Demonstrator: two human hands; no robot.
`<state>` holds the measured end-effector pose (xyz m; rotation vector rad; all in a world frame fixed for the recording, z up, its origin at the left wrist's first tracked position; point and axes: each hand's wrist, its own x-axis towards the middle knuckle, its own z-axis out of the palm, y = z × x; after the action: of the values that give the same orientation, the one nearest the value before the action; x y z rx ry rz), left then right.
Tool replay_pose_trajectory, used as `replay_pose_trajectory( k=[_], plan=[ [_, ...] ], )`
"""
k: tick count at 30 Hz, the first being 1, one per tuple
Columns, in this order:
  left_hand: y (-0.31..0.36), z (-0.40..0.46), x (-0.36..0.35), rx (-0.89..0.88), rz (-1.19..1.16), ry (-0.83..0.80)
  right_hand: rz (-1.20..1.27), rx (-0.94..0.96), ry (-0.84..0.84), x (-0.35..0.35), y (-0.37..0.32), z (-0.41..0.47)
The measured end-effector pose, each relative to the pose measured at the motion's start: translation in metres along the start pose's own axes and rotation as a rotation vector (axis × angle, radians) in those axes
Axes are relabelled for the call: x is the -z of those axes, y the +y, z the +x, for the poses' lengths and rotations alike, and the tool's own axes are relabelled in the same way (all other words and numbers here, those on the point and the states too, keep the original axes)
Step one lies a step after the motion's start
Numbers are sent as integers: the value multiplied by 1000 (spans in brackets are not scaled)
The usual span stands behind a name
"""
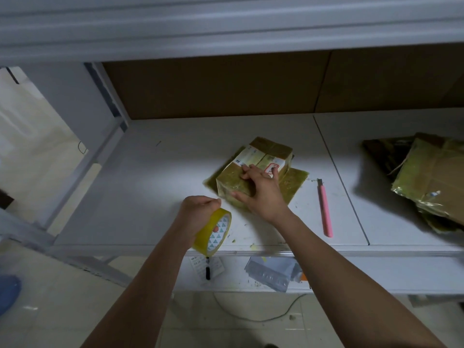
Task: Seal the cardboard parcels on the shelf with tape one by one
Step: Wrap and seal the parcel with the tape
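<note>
One cardboard parcel (253,172), small, wrapped in glossy yellowish tape, white label across its top; it stands mid-shelf on a flat taped cardboard piece (295,182) on the white shelf (163,177). The person's right hand (261,189) rests on the parcel's near end, fingers spread and straight, fingertips at the label, thumb along the near side. The left hand (198,212) is closed round a roll of yellow tape (213,232), held upright at the shelf's front edge, just left of the parcel; whether a strip runs from roll to parcel cannot be told. A pink utility knife (325,209) lies on the shelf right of the parcel, apart from it. Further taped cardboard parcels (431,179) are heaped at the far right of the shelf. On the lower shelf: a grey plastic mailer (271,272), a paper slip (200,263) and a black marker (207,270). A cable (251,317) trails over the tiled floor below.
</note>
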<state>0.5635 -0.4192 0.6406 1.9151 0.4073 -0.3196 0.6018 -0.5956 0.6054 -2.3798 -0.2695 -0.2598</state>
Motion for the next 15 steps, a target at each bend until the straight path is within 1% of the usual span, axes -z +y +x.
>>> replay_pose_trajectory(
  k=[2,4,5,6,7,9,10,11,13,14,15],
  plan=[
    [0,-1,-1,-13,3,31,49,-21,-58,8,-1,0],
    [0,-1,-1,-18,8,50,158,-10,-144,22,2,-2],
    [1,0,-2,-23,16,53,217,7,-147,32,4,-5],
    [0,0,-2,-28,27,56,255,21,-96,44,8,-10],
    [1,1,-2,-30,37,59,239,32,15,55,15,-16],
    [1,2,-3,-25,35,64,13,3,261,72,38,-32],
    [1,3,-3,-21,31,64,-129,-73,300,80,50,-40],
    [1,3,-4,-19,28,64,-253,-176,268,87,63,-48],
    [3,3,-4,-13,24,65,-408,-340,118,95,87,-63],
    [3,3,-4,-10,27,67,-456,-371,35,97,95,-70],
    [4,3,-5,-8,32,69,-539,-351,-51,99,100,-76]
  ],
)
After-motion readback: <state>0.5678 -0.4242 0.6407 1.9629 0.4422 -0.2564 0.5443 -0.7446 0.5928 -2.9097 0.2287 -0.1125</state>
